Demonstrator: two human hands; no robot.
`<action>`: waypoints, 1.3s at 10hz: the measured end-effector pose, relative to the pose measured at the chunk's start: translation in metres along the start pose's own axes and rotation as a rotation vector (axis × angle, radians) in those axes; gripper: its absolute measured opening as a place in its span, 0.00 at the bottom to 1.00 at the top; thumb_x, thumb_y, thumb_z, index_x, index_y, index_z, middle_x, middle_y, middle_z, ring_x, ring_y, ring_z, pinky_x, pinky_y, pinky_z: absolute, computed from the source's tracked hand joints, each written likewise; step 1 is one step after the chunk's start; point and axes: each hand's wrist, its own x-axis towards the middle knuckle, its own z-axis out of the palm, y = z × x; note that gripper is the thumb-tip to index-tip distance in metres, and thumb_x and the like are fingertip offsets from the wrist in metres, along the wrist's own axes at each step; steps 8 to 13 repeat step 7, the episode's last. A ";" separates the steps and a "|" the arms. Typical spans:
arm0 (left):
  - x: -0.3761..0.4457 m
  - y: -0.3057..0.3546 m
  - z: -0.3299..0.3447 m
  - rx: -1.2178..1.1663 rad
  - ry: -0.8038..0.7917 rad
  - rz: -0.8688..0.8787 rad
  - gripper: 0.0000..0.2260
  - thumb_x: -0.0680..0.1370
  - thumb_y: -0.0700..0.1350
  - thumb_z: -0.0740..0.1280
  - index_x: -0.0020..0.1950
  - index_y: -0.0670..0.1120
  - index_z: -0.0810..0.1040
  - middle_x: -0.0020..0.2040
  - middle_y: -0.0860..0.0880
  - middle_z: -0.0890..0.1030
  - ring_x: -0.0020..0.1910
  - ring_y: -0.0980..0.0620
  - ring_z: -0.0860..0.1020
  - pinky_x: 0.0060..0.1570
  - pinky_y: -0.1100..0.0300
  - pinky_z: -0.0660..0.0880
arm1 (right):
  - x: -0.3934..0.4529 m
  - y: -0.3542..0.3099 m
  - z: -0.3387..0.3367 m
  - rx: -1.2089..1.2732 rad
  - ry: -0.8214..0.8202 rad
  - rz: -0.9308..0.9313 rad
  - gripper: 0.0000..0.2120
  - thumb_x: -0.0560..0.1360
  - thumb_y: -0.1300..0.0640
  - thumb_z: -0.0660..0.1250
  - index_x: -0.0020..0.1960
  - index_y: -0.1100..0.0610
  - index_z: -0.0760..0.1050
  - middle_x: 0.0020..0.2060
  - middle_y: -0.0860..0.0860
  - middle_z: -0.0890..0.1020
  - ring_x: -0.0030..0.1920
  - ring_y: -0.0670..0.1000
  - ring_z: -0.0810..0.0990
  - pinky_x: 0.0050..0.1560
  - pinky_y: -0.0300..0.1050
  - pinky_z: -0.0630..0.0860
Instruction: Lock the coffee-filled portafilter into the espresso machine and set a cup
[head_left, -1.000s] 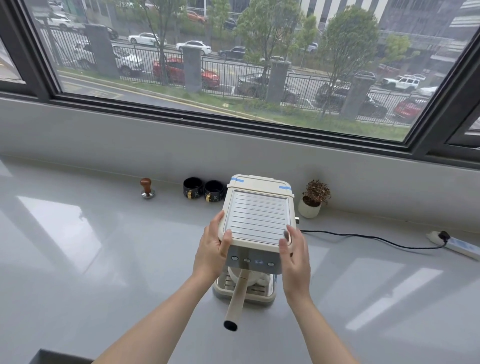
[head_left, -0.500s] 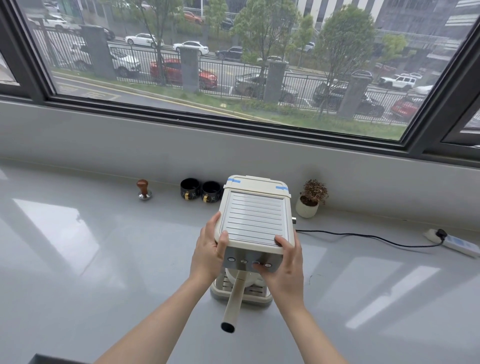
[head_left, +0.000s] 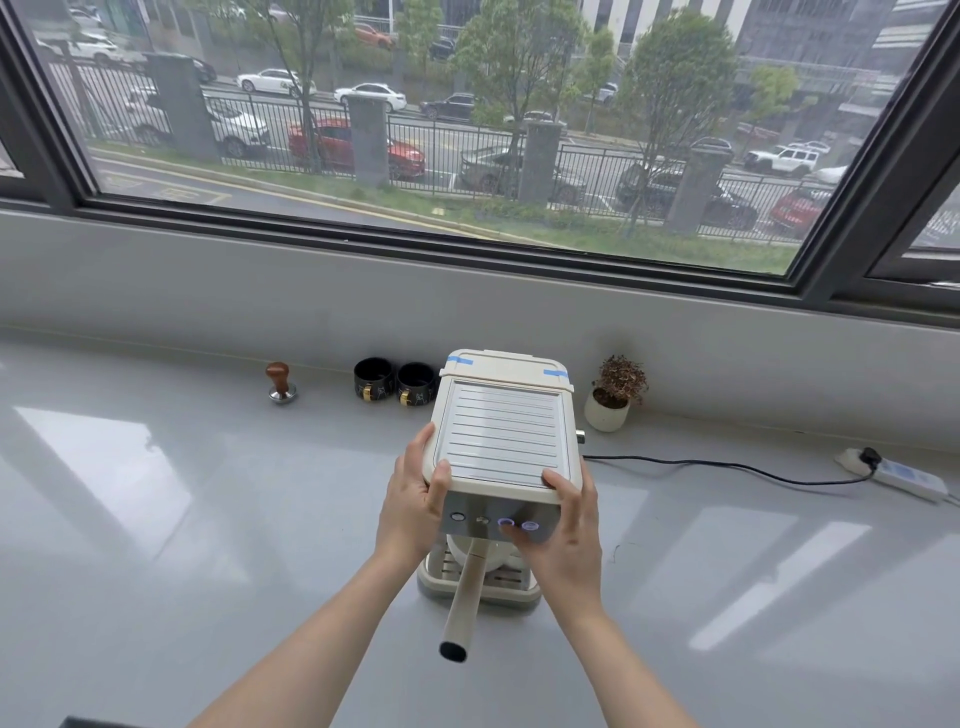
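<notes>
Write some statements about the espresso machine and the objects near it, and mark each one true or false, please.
1. The portafilter handle points toward the person. True.
2. Two black cups stand to the right of the espresso machine. False: they stand to its left, by the wall.
3. The left hand holds the machine's left side. True.
4. The right hand rests flat on the counter. False: its fingers are at the lit buttons on the front panel.
5. The tamper lies on its side. False: it stands upright.
</notes>
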 end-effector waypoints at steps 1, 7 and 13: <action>0.000 0.003 0.000 -0.002 -0.009 0.002 0.30 0.72 0.66 0.50 0.74 0.61 0.57 0.71 0.50 0.68 0.62 0.53 0.69 0.57 0.53 0.70 | 0.000 0.001 -0.002 0.005 -0.018 -0.006 0.33 0.63 0.46 0.76 0.63 0.43 0.62 0.73 0.51 0.61 0.70 0.54 0.66 0.46 0.43 0.76; 0.000 0.006 -0.003 -0.016 0.002 0.008 0.31 0.71 0.66 0.51 0.74 0.62 0.58 0.71 0.50 0.68 0.62 0.53 0.70 0.57 0.53 0.70 | 0.023 -0.042 -0.035 -0.099 -0.027 -0.065 0.18 0.71 0.54 0.72 0.59 0.51 0.73 0.69 0.47 0.68 0.69 0.49 0.66 0.63 0.52 0.73; 0.000 0.006 -0.003 -0.016 0.002 0.008 0.31 0.71 0.66 0.51 0.74 0.62 0.58 0.71 0.50 0.68 0.62 0.53 0.70 0.57 0.53 0.70 | 0.023 -0.042 -0.035 -0.099 -0.027 -0.065 0.18 0.71 0.54 0.72 0.59 0.51 0.73 0.69 0.47 0.68 0.69 0.49 0.66 0.63 0.52 0.73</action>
